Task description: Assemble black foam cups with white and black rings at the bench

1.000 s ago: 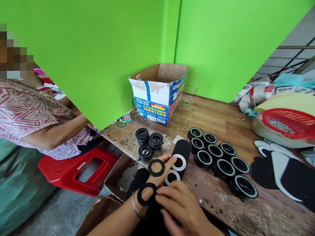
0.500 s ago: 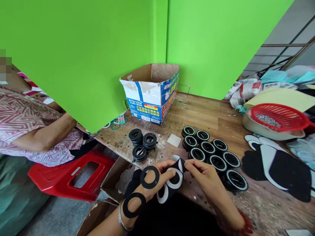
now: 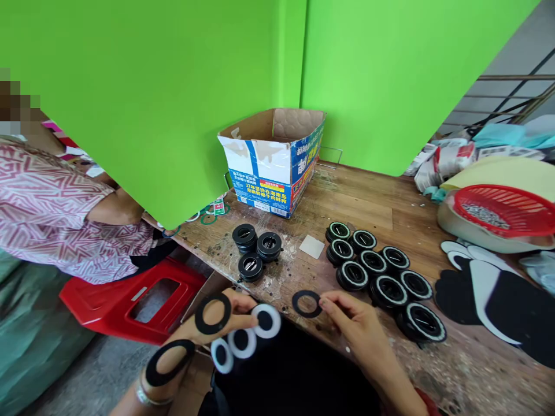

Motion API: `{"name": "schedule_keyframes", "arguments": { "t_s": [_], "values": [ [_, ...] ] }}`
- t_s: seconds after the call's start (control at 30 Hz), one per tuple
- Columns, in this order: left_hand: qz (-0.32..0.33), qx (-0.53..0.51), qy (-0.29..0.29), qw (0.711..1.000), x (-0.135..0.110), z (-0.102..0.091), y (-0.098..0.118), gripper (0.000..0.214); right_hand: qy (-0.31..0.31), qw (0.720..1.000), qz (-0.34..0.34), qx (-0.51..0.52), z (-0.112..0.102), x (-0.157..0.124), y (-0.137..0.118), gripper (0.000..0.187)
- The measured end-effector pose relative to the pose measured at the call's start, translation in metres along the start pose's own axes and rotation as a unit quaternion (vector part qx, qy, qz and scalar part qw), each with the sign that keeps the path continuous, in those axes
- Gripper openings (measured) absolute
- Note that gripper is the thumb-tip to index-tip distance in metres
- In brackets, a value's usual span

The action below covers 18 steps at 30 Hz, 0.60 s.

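Observation:
My left hand [image 3: 237, 307] holds the end of a black sheet with white rings [image 3: 273, 326] on it, thumb on top. One flat black ring [image 3: 199, 318] clings to the back of this hand, and a second black ring [image 3: 151, 371] lies near the wrist, above a silver bracelet [image 3: 150, 397]. Between thumb and fingertips my right hand [image 3: 355, 320] pinches the edge of another thin black ring [image 3: 296, 305], held over the table edge apart from the sheet. Beyond it stand three round black parts [image 3: 269, 245] and a group of black parts with pale rings [image 3: 373, 261].
A cardboard box [image 3: 269, 156] stands against green panels [image 3: 173, 86]. A small pale square [image 3: 311, 246] lies mid-table. At right are a red basket [image 3: 520, 211] and black and white cut sheets [image 3: 511, 294]. A co-worker [image 3: 56, 214] sits at left beside a red stool [image 3: 117, 309].
My hands have drawn apart. The left moved left and down with the sheet, while the right now holds a separate black ring. The view shifted slightly.

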<state>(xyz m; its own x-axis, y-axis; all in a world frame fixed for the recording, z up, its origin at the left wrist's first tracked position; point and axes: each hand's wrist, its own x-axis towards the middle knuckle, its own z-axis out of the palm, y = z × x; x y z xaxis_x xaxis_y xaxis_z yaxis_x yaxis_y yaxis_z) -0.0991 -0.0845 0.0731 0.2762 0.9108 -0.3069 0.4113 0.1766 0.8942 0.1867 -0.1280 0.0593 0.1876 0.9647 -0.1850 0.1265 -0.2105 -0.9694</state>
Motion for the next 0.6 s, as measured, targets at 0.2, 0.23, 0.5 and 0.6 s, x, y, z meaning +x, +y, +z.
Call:
{"name": "schedule_keyframes", "arguments": {
  "t_s": [0.2, 0.23, 0.5, 0.6],
  "values": [
    [-0.014, 0.139, 0.044, 0.989, 0.046, -0.059, -0.079, 0.043, 0.118, 0.989, -0.076, -0.054, -0.001, -0.012, 0.005, 0.026],
    [-0.012, 0.155, 0.044, 0.987, 0.053, -0.056, -0.082, 0.042, 0.13, 0.983, -0.108, -0.075, 0.001, -0.014, 0.005, 0.022],
    [-0.005, -0.166, -0.183, 0.969, 0.037, 0.049, 0.017, 0.044, 0.145, 0.943, -0.265, -0.142, 0.014, -0.021, 0.004, 0.018],
    [-0.011, -0.287, -0.163, 0.944, 0.036, 0.085, 0.046, 0.037, 0.118, 0.938, -0.285, -0.157, 0.015, -0.026, 0.009, 0.021]
  ]
}}
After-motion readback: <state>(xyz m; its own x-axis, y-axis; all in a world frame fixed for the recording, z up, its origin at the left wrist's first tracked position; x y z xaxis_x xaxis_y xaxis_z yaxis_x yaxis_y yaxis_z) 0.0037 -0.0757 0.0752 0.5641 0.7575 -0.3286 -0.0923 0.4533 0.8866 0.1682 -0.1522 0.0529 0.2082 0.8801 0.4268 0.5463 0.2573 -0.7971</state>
